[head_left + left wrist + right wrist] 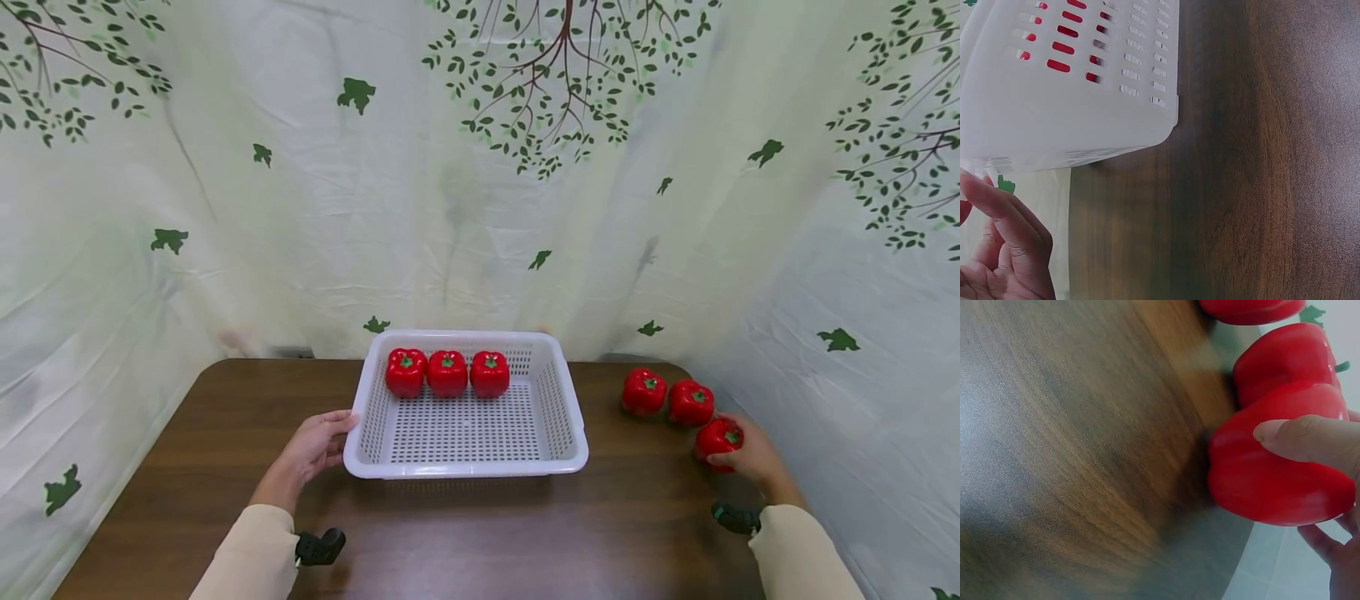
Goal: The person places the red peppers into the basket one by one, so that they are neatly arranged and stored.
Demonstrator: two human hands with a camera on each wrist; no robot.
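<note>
A: Firstly, orientation of the gripped item?

B: The nearest red pepper (718, 439) sits on the brown table (465, 533) near its right edge, green stem facing up and slightly toward the camera. It is roughly as tall as wide, so no clear long axis shows; stem axis near vertical.

A: Neighbouring items?

B: Two more peppers stand in a diagonal row beyond it: the middle pepper (691, 402), just beside it, and the far pepper (643, 392), both stem up.

A: Container contents?

B: The white perforated basket (566, 417) stands at table centre, long side toward the person. Three red peppers (447, 372) line its back wall, side by side, stems up. The front part of its floor holds nothing.

A: Hand pose?

B: The right hand (750, 457) curls around the nearest pepper from the right; in the right wrist view the thumb (1310, 439) presses on its skin. The left hand (315, 446) lies with relaxed, nearly straight fingers at the basket's front left corner, fingertips at the rim; it grips nothing.
</note>
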